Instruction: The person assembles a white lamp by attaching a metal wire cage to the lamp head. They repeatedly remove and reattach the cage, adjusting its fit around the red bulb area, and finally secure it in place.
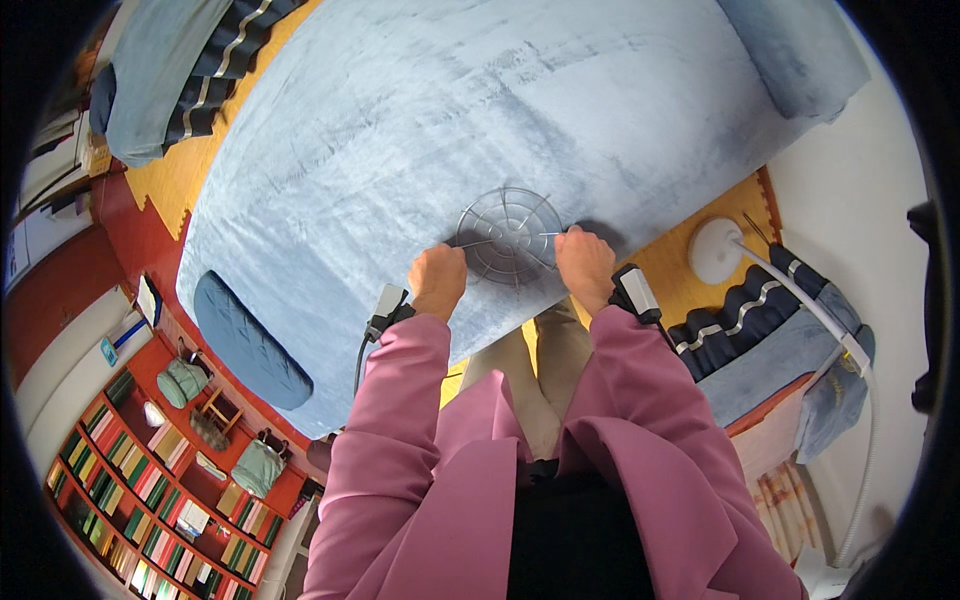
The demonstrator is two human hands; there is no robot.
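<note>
A round silver wire rack [512, 236], made of rings and spokes, is over the pale blue bedspread [350, 170] near the bed's front edge. I cannot tell whether its underside touches the cloth. My left hand [438, 281] is closed around a thin metal handle at the rack's left side. On the opposite side, my right hand [586, 266] is closed on the other handle, its thumb along the top. The tips of both handles are hidden inside my fingers.
A darker blue quilted cushion [250, 340] lies at the bed's left edge. To the right, a white round lamp-like head [716, 250] on a long arm is over yellow floor mats. A bookshelf [150, 490] and green backpacks [258, 467] are at lower left.
</note>
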